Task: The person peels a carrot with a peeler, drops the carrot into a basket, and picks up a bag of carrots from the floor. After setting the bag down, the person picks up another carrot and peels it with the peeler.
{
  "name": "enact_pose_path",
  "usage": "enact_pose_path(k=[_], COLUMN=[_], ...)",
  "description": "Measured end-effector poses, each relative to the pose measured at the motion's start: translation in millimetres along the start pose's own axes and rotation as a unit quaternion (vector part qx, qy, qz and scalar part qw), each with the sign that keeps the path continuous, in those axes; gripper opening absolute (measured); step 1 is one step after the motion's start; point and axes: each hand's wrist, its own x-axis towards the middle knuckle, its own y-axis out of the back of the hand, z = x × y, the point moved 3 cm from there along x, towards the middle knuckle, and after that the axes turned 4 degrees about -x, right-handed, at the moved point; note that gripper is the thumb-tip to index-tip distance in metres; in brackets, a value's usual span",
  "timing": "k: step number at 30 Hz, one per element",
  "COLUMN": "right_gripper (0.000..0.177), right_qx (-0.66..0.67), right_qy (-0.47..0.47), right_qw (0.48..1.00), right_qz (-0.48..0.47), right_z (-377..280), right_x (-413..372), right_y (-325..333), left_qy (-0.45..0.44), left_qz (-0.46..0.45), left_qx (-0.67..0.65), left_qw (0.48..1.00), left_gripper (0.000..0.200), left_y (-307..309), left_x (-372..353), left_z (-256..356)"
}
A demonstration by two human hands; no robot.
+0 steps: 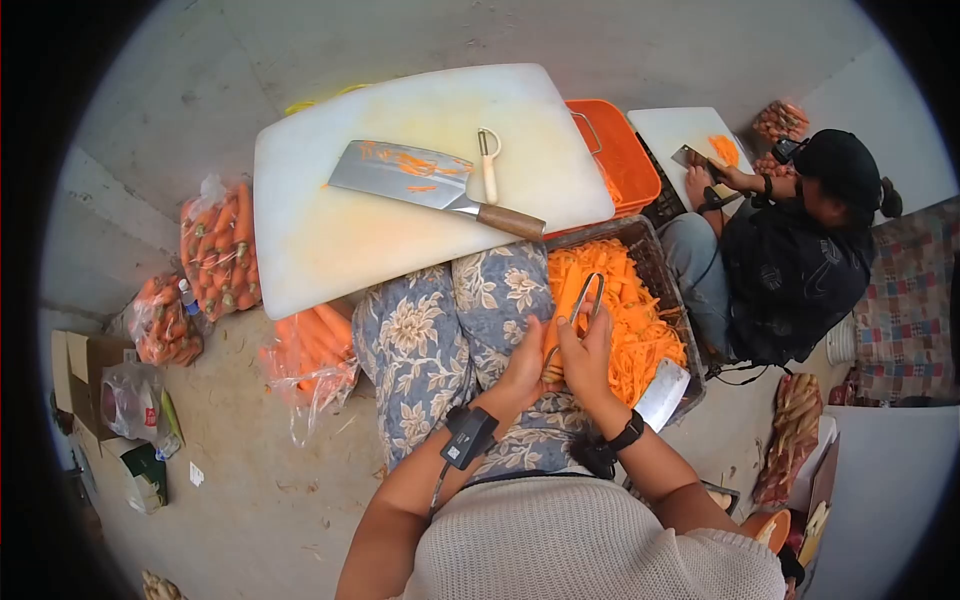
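Though close together — left hand [525, 370] round the carrot [567, 290] between them, right hand [589, 356] round the peeler [598, 278]

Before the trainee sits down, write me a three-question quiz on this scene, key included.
1. True or false: the wooden-handled cleaver lies on the large cutting board.

2. Choose one. The right hand holds:
A) a bottle
B) a peeler
C) a spoon

3. Fill the blank: the left hand holds a ____.

Key: 1. True. 2. B. 3. Carrot.
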Motion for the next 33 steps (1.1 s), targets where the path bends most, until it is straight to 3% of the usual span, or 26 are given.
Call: enact_pose_path(k=[2,5,12,14,23,27,30,33], right_gripper=[0.038,0.035,0.034,0.037,0.045,0.045,0.04,0.032], right_qx=[-0.022,-0.056,-0.034,-0.047,-0.011,-0.009,-0.055,0.024], right_qy=[0.003,0.031,-0.001,-0.074,-0.179,-0.195,-0.129,-0.173], right_qw=[1.0,0.998,0.999,0.995,0.984,0.98,0.99,0.984], right_qz=[0.01,0.015,0.033,0.052,0.004,-0.03,0.008,-0.014], right_z=[5.2,0.2,13.3,41.4,90.6,93.0,84.6,84.4], right_x=[7.5,3.3,25.9,42.4,73.3,85.7,88.7,97.1], right_y=[-1.8,4.3,-5.9,-6.4,-13.1,-14.6,-14.1,-11.9], left_qy=[0.022,0.03,0.034,0.028,0.034,0.044,0.058,0.056], left_qz=[0.016,0.028,0.017,0.033,0.016,0.022,0.025,0.015], left_qx=[0.065,0.006,-0.005,0.054,0.066,0.067,0.046,0.051], left_qw=[0.998,0.999,0.999,0.998,0.997,0.997,0.997,0.997], left_gripper=[0.06,0.059,0.057,0.056,0.058,0.057,0.056,0.054], left_y=[5.4,3.1,2.5,5.6,0.5,2.0,4.7,4.1], left_x=[3.8,4.0,6.2,7.1,4.8,6.4,7.3,6.8], left_z=[-2.3,-16.4,-4.2,-4.5,0.6,0.6,-0.4,-0.2])
